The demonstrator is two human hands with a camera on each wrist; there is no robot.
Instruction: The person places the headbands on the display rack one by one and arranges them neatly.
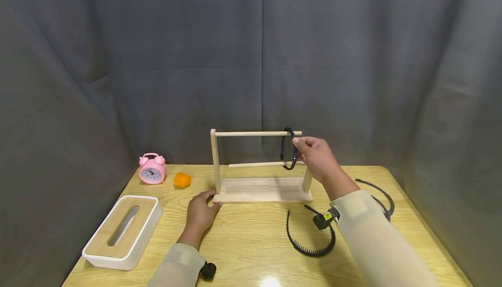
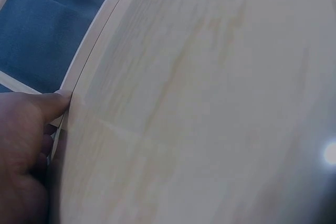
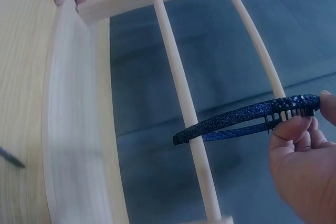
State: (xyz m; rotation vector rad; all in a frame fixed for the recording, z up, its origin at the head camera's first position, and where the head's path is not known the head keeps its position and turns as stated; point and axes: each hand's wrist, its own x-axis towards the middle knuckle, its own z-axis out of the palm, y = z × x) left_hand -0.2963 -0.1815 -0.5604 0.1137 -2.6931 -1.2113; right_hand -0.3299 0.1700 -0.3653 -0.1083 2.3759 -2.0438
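Note:
A pale wooden rack with a flat base and two rods stands on the table. My left hand grips the base's left end, its thumb on the edge in the left wrist view. At the right part of the top rod, my right hand pinches a glittery dark blue headband between thumb and fingers. The band's curve passes over that rod. Its ends hang down, reaching the lower rod in the right wrist view. Part of the rack's right upright is hidden by my right hand.
Two more dark headbands lie on the table: one toothed in front of the rack, another partly behind my right sleeve. To the left are a pink alarm clock, an orange fuzzy clump and a wood-topped tissue box. Grey curtains surround the table.

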